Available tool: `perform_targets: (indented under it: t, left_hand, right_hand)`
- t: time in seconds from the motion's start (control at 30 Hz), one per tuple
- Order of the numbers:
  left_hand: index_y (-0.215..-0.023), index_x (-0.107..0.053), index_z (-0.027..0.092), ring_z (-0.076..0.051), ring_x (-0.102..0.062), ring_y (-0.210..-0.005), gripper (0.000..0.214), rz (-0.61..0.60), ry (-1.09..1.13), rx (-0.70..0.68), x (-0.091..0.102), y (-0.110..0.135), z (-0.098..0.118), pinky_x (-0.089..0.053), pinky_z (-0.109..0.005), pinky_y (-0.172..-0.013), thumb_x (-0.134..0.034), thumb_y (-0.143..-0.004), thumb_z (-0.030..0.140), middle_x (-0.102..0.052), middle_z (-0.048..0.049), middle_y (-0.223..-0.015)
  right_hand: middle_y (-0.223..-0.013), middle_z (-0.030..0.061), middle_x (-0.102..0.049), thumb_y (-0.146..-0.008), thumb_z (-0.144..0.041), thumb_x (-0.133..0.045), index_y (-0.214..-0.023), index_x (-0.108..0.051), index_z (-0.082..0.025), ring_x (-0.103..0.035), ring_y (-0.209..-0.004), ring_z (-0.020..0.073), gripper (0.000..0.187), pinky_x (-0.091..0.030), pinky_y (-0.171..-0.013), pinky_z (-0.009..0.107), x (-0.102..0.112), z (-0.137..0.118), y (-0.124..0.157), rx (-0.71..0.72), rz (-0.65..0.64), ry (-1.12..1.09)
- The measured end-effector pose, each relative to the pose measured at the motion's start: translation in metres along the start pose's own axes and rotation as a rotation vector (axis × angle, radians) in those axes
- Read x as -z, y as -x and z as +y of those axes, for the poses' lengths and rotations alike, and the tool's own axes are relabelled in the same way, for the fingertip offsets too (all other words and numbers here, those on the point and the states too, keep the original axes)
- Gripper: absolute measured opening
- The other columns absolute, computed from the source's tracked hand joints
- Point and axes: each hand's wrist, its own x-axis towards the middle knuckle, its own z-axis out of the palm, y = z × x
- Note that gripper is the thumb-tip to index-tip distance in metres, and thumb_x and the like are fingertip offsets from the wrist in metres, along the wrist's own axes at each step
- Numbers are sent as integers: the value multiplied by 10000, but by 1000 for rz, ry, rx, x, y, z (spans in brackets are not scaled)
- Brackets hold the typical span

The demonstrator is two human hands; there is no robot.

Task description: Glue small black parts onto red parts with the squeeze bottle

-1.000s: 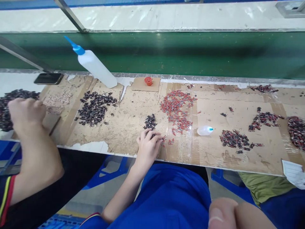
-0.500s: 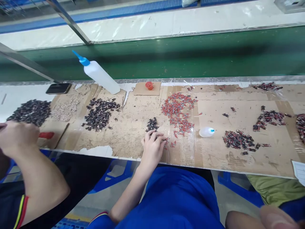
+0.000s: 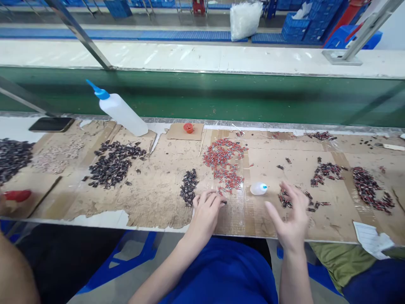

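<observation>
My left hand [image 3: 205, 213] rests low over the cardboard [image 3: 158, 181], fingers bent and closed around a small black part [image 3: 224, 202] that pokes out at the fingertips. Right beside its knuckles lies a small heap of black parts [image 3: 189, 185]. A pile of small red-and-metal pieces [image 3: 223, 158] spreads just beyond that hand. My right hand [image 3: 292, 217] is raised, thumb and fingers apart with nothing between them. It partly covers a pile of black-and-red pieces [image 3: 284, 199]. Between my hands lies a small white bottle with a blue tip [image 3: 258, 188].
A large white squeeze bottle [image 3: 123, 114] leans at the back left, near a big black pile [image 3: 110, 164]. A red cup [image 3: 188, 128] sits at the back. Further piles [image 3: 368, 188] and a paper [image 3: 368, 238] lie right. A co-worker's arm [image 3: 15, 274] shows at left.
My right hand has come up from the lower right edge to above the table. My left hand now shows a black part at its fingertips. The view has tilted upward and shifted right.
</observation>
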Motion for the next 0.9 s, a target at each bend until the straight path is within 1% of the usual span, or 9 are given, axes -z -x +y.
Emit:
perform_targets:
  t: [0.07,0.2,0.3,0.4,0.47,0.53,0.63,0.77,0.9]
  left_hand:
    - [-900,-667,239,-230,-579,-1032,183,25,-1,-49,-5,-1,6,-334,-381,-854,-531,-911,118,-739,-31,-918]
    - [-914,-669,234,-242,-586,-1073,140,15,-2,-103,-10,-3,9,-329,-388,-883,-567,-900,139,-741,-36,-938]
    - [-961,-672,238,-243,-583,-1106,145,0,22,-90,-10,-3,7,-333,-390,-902,-589,-887,145,-743,-41,-970]
    - [-995,-672,245,-235,-596,-1100,171,0,59,-68,-10,-3,4,-346,-381,-894,-597,-878,145,-750,-42,-981]
    - [-981,-673,248,-229,-611,-1081,167,7,84,-57,-11,-3,2,-349,-379,-891,-603,-872,143,-756,-37,-975]
    - [-960,-674,247,-222,-632,-1045,158,23,105,-40,-12,-4,1,-348,-380,-891,-618,-861,137,-762,-29,-959]
    - [-947,-679,251,-215,-658,-979,170,54,121,-19,-14,-6,0,-348,-380,-883,-645,-840,124,-773,-11,-902]
    - [-902,-684,260,-215,-672,-954,170,75,110,9,-15,-7,-1,-343,-388,-886,-683,-812,115,-779,8,-868]
    - [-912,-677,259,-223,-672,-972,170,86,100,19,-14,-7,-1,-338,-397,-896,-698,-807,127,-781,9,-847]
  right_hand:
    - [-1117,122,-613,-737,-560,-705,-1184,-600,-233,-491,-1114,330,564,-429,-952,569,-15,7,-2,28,-37,82]
    - [-1168,122,-626,-805,-481,-657,-1056,-617,-245,-452,-1188,321,347,-379,-1003,565,-38,17,-3,20,-149,82]
    - [-1218,125,-637,-818,-410,-657,-1009,-563,-230,-502,-1227,283,278,-396,-1024,527,-40,16,1,-69,-224,-159]
    - [-1038,102,-722,-767,-402,-709,-939,-546,-223,-669,-998,242,297,-522,-882,423,-35,11,8,-270,-274,-446]
    - [-883,71,-746,-691,-421,-764,-889,-594,-213,-703,-801,225,334,-562,-719,350,-32,8,12,-363,-250,-520]
    - [-805,59,-745,-633,-439,-792,-849,-657,-198,-692,-696,217,351,-551,-619,317,-31,7,15,-388,-176,-541]
    - [-759,57,-740,-627,-447,-788,-800,-707,-183,-678,-649,215,326,-533,-573,307,-32,6,17,-418,-85,-584]
    - [-668,42,-713,-698,-446,-729,-721,-704,-171,-654,-594,195,278,-521,-548,291,-36,0,15,-488,-51,-562]
    - [-552,14,-656,-739,-477,-669,-633,-662,-175,-596,-502,158,320,-476,-476,251,-37,-9,11,-471,-36,-470]
